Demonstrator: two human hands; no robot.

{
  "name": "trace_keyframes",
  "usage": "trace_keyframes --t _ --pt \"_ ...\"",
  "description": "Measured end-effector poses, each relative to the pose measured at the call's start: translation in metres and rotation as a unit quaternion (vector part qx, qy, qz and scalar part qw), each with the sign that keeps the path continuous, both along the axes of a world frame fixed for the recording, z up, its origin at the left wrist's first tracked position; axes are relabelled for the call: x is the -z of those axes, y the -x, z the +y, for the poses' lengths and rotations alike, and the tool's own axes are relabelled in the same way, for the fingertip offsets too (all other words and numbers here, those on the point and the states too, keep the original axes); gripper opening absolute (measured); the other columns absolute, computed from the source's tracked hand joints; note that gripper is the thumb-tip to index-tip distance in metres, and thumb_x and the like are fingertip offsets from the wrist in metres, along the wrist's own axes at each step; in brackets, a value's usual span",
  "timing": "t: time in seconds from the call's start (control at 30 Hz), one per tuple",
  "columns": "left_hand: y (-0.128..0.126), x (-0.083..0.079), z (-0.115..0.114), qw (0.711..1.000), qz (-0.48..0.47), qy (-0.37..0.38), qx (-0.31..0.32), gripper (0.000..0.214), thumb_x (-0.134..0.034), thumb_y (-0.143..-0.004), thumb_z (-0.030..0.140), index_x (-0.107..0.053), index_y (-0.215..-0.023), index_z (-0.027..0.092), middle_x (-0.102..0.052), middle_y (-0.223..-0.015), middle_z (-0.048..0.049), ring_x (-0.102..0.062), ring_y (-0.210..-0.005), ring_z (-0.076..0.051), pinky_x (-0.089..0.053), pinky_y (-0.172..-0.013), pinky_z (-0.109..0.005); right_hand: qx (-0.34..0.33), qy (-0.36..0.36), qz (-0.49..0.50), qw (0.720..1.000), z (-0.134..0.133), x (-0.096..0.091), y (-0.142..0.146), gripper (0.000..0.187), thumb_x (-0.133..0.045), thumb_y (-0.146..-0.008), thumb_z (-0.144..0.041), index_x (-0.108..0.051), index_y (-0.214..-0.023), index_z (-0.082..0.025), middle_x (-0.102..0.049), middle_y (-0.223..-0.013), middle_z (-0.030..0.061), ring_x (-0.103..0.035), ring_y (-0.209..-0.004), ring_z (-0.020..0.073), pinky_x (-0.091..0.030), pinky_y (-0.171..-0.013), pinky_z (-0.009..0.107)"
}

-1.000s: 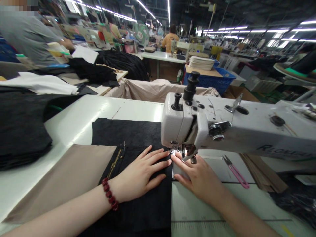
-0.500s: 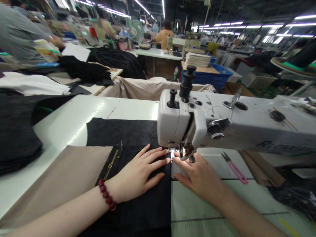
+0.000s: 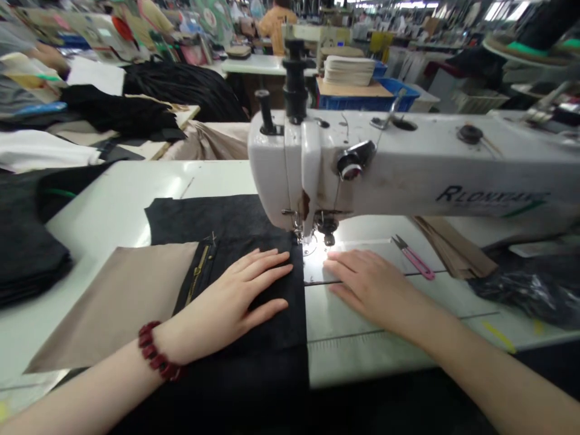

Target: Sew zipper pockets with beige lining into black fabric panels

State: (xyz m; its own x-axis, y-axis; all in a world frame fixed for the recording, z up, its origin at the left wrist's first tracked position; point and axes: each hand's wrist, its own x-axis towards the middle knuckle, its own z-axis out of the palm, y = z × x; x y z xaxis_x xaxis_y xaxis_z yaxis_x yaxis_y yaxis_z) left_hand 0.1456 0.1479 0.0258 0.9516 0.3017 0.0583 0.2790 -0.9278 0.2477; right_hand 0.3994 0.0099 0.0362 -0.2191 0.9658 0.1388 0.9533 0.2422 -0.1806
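A black fabric panel (image 3: 226, 220) with a brass zipper (image 3: 196, 273) lies on the white sewing table (image 3: 127, 193), joined to a tan fabric piece (image 3: 113, 296). My left hand (image 3: 231, 296) rests flat on the black fabric, fingers spread, pointing toward the needle. A red bead bracelet (image 3: 154, 357) is on that wrist. My right hand (image 3: 367, 284) lies flat on the machine bed just right of the fabric edge, fingers stretched toward the lit needle area (image 3: 312, 244). The white sewing machine (image 3: 385, 169) arches over both hands.
Pink thread snips (image 3: 414, 258) lie on the bed right of my right hand. Tan strips (image 3: 453, 248) and a black bag (image 3: 530, 290) sit further right. A stack of black fabric (image 3: 27, 248) lies at left. Other workers and tables fill the background.
The view has tilted and dropped lower. My right hand has drawn back from the presser foot and now lies flat on the bed. My left hand stays on the black fabric.
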Motion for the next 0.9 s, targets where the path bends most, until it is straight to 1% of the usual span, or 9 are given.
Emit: trace_keyframes --t 0.07,0.1,0.2,0.27,0.33,0.4,0.57,0.73,0.9 --pt "0.014 -0.002 -0.026 0.999 -0.012 0.021 -0.023 0.054 -0.059 -0.095 0.047 -0.045 -0.144 0.030 -0.045 -0.148 -0.0041 -0.044 -0.135 -0.022 -0.041 -0.113 -0.040 -0.006 -0.008 0.044 0.999 -0.028 0.001 0.015 0.024 -0.051 -0.100 -0.027 -0.065 -0.117 -0.017 -0.067 -0.110 0.0082 -0.060 -0.103 0.0230 -0.047 -0.094 0.042" --pt "0.020 -0.001 -0.040 0.999 -0.022 0.031 -0.033 0.051 -0.061 -0.095 0.044 -0.047 -0.142 0.029 -0.049 -0.142 -0.0050 -0.048 -0.129 -0.021 -0.045 -0.108 -0.037 -0.015 -0.011 0.073 0.997 -0.043 0.003 0.025 0.024 -0.049 -0.101 -0.026 -0.065 -0.116 -0.018 -0.067 -0.107 0.0069 -0.060 -0.099 0.0216 -0.047 -0.091 0.041" --pt "0.030 0.008 -0.070 0.997 -0.058 0.036 -0.041 0.036 -0.059 -0.097 0.030 -0.053 -0.133 0.023 -0.057 -0.125 -0.0057 -0.055 -0.112 -0.017 -0.049 -0.098 -0.031 -0.028 -0.017 0.128 0.991 -0.079 0.015 0.059 0.030 -0.046 -0.101 -0.024 -0.060 -0.128 -0.022 -0.066 -0.108 0.0054 -0.058 -0.098 0.0199 -0.047 -0.089 0.038" --pt "0.032 0.015 -0.079 0.997 -0.078 0.012 -0.022 0.030 -0.057 -0.098 0.021 -0.056 -0.128 0.020 -0.060 -0.118 -0.0052 -0.056 -0.106 -0.016 -0.048 -0.095 -0.031 -0.008 -0.025 0.130 0.991 -0.092 0.024 0.077 0.036 -0.047 -0.101 -0.024 -0.055 -0.136 -0.025 -0.064 -0.112 0.0051 -0.057 -0.101 0.0204 -0.047 -0.092 0.038" --pt "0.034 0.019 -0.082 0.996 -0.091 -0.019 0.002 0.031 -0.057 -0.097 0.015 -0.057 -0.128 0.018 -0.062 -0.116 -0.0052 -0.056 -0.103 -0.016 -0.047 -0.095 -0.032 0.016 -0.027 0.123 0.992 -0.098 0.032 0.087 0.038 -0.047 -0.102 -0.024 -0.054 -0.139 -0.027 -0.063 -0.115 0.0045 -0.056 -0.104 0.0209 -0.046 -0.095 0.039" --pt "0.035 0.020 -0.083 0.994 -0.097 -0.037 0.022 0.036 -0.057 -0.096 0.012 -0.055 -0.132 0.016 -0.062 -0.117 -0.0064 -0.056 -0.106 -0.016 -0.046 -0.097 -0.032 0.025 -0.029 0.118 0.992 -0.100 0.039 0.090 0.039 -0.047 -0.102 -0.024 -0.053 -0.140 -0.027 -0.062 -0.117 0.0041 -0.055 -0.106 0.0212 -0.045 -0.097 0.040" --pt "0.038 0.017 -0.085 0.992 -0.087 -0.063 0.067 0.043 -0.055 -0.097 0.011 -0.049 -0.140 0.011 -0.062 -0.120 -0.0099 -0.055 -0.111 -0.018 -0.048 -0.100 -0.033 0.035 -0.037 0.111 0.993 -0.102 0.044 0.091 0.041 -0.047 -0.102 -0.024 -0.052 -0.142 -0.028 -0.060 -0.120 0.0041 -0.054 -0.108 0.0222 -0.045 -0.099 0.041" --pt "0.036 0.016 -0.085 0.993 -0.074 -0.080 0.053 0.043 -0.056 -0.097 0.013 -0.052 -0.139 0.014 -0.063 -0.120 -0.0078 -0.057 -0.106 -0.018 -0.050 -0.095 -0.034 0.035 -0.040 0.109 0.993 -0.104 0.044 0.092 0.041 -0.048 -0.101 -0.023 -0.053 -0.141 -0.028 -0.060 -0.119 0.0037 -0.054 -0.107 0.0219 -0.045 -0.098 0.040" --pt "0.037 0.016 -0.087 0.993 -0.062 -0.088 0.039 0.042 -0.054 -0.098 0.013 -0.052 -0.140 0.015 -0.063 -0.123 -0.0060 -0.058 -0.105 -0.016 -0.047 -0.097 -0.031 0.028 -0.052 0.117 0.991 -0.102 0.045 0.088 0.040 -0.049 -0.101 -0.023 -0.053 -0.140 -0.026 -0.062 -0.119 0.0035 -0.053 -0.108 0.0214 -0.043 -0.098 0.039"
